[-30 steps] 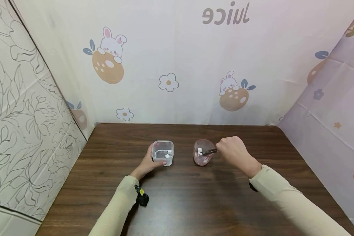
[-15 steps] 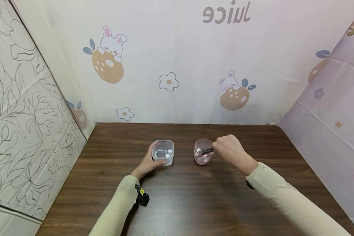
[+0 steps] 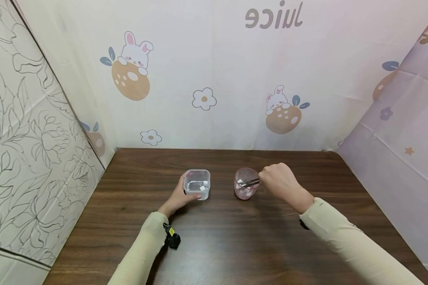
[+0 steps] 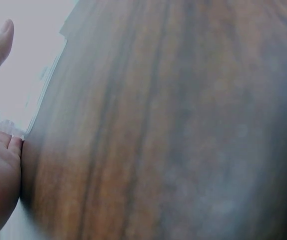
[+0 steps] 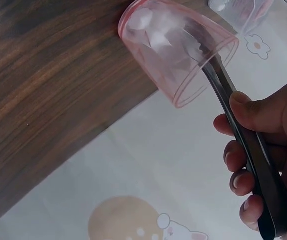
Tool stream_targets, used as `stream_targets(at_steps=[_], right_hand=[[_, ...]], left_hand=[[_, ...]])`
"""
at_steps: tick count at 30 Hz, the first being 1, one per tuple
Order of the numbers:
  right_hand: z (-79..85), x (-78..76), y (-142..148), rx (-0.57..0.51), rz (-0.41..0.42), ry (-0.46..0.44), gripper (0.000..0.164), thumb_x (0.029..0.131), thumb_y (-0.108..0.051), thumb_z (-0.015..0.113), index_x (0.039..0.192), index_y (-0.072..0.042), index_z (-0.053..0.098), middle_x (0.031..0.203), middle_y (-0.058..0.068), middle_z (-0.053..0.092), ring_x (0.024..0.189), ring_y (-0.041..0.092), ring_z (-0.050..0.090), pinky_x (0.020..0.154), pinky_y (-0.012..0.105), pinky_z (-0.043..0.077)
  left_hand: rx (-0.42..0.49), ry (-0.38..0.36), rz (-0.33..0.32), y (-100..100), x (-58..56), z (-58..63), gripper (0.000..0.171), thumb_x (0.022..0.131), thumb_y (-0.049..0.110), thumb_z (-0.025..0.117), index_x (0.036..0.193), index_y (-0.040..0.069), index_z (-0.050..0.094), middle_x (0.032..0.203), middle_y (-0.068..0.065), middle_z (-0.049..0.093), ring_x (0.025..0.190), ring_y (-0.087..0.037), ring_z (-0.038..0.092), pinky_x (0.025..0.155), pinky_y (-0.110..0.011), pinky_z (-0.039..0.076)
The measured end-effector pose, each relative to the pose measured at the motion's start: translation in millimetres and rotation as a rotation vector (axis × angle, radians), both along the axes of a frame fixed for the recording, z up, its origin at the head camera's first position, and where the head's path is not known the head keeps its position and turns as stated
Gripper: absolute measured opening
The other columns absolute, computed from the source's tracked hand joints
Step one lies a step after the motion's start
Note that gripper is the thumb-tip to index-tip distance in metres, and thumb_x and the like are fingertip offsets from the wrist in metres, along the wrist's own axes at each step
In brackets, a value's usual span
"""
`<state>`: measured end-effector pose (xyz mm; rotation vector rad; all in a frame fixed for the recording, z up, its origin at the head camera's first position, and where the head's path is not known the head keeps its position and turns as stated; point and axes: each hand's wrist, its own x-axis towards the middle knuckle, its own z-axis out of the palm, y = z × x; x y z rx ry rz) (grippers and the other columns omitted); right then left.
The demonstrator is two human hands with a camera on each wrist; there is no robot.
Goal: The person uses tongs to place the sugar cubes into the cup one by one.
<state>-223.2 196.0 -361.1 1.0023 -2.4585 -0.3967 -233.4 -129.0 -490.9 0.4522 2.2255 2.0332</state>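
My left hand [image 3: 176, 201] holds a clear square plastic container [image 3: 204, 194], its thumb along the near side and its fingers round the left side. Two small white cubes [image 3: 203, 188] lie inside. In the left wrist view, that hand [image 4: 1, 172] shows only at the left edge. My right hand [image 3: 281, 183] grips black tongs [image 5: 236, 112], thumb on one side and fingers curled on the other. The tongs reach over the rim into a clear pink cup [image 3: 244, 194], their tips inside it. Several white cubes [image 5: 158, 40] show through its wall, partly blurred.
The cup and container stand apart on a dark wood-grain table [image 3: 221, 245]. Behind the table's far edge hangs a printed white curtain [image 3: 235, 118]. Patterned panels flank it, with a line-drawn floral sheet [image 3: 32, 130] on the left. A black wrist camera [image 3: 172, 239] sits beside the left sleeve.
My right hand and the tongs shifted slightly left over the cup, then a touch back right. The left hand and container have stayed put.
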Motion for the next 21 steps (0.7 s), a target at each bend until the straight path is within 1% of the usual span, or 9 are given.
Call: stream_targets(at_steps=[3, 5, 9, 11, 15, 18, 21], right_hand=[[2.8, 1.4, 2, -0.010, -0.011, 0.003, 0.041, 0.057, 0.008, 0.061, 0.044, -0.019, 0.033, 0.043, -0.003, 0.035, 0.040, 0.011, 0.031, 0.035, 0.034, 0.032], [5.4, 2.7, 4, -0.017, -0.023, -0.002, 0.040, 0.058, 0.006, 0.064, 0.044, -0.019, 0.035, 0.044, -0.003, 0.037, 0.039, 0.012, 0.034, 0.035, 0.034, 0.033], [12.1, 5.7, 8, -0.024, -0.049, -0.023, 0.040, 0.061, 0.002, 0.067, 0.046, -0.018, 0.037, 0.045, -0.003, 0.036, 0.040, 0.013, 0.034, 0.035, 0.034, 0.032], [16.0, 6.8, 10, -0.034, -0.052, -0.022, 0.040, 0.062, 0.002, 0.067, 0.046, -0.018, 0.037, 0.045, -0.003, 0.034, 0.040, 0.013, 0.034, 0.035, 0.035, 0.032], [23.5, 8.5, 12, -0.081, -0.028, 0.018, 0.043, 0.061, -0.001, 0.072, 0.046, -0.018, 0.036, 0.045, -0.003, 0.035, 0.039, 0.015, 0.037, 0.035, 0.036, 0.033], [27.7, 9.3, 12, -0.114, 0.003, 0.052, 0.047, 0.062, -0.002, 0.073, 0.046, -0.019, 0.033, 0.045, -0.004, 0.032, 0.039, 0.015, 0.036, 0.034, 0.035, 0.031], [30.7, 9.8, 9, -0.137, 0.025, 0.077, 0.046, 0.059, 0.005, 0.066, 0.046, -0.019, 0.029, 0.045, -0.005, 0.028, 0.039, 0.014, 0.032, 0.034, 0.032, 0.028]], left_hand=[[-0.004, -0.002, 0.001, 0, 0.0, 0.2, 0.096, 0.073, -0.008, 0.075, 0.148, -0.004, 0.014, 0.146, -0.031, 0.027, 0.127, -0.048, 0.031, 0.105, -0.056, 0.024], [-0.006, -0.006, -0.001, 0, -0.5, 0.2, 0.096, 0.073, -0.008, 0.075, 0.147, -0.005, 0.014, 0.145, -0.031, 0.027, 0.126, -0.048, 0.032, 0.104, -0.057, 0.025], [-0.014, -0.009, -0.004, 0, -0.7, 0.7, 0.096, 0.074, -0.008, 0.075, 0.148, -0.004, 0.014, 0.146, -0.030, 0.027, 0.126, -0.048, 0.031, 0.104, -0.057, 0.024], [-0.014, -0.006, -0.007, -1, -0.9, 0.8, 0.096, 0.074, -0.007, 0.075, 0.148, -0.004, 0.014, 0.146, -0.030, 0.026, 0.127, -0.048, 0.031, 0.104, -0.057, 0.024], [-0.020, 0.003, -0.009, -1, -1.2, 0.3, 0.096, 0.074, -0.007, 0.075, 0.148, -0.003, 0.014, 0.147, -0.030, 0.025, 0.127, -0.048, 0.030, 0.104, -0.057, 0.025], [-0.021, 0.003, -0.012, -2, -1.4, -0.6, 0.095, 0.074, -0.006, 0.075, 0.148, -0.004, 0.014, 0.147, -0.030, 0.025, 0.127, -0.048, 0.030, 0.104, -0.057, 0.025], [-0.018, -0.005, -0.017, -2, -0.5, -1.2, 0.096, 0.075, -0.006, 0.075, 0.148, -0.003, 0.013, 0.147, -0.030, 0.025, 0.127, -0.048, 0.030, 0.104, -0.057, 0.025]])
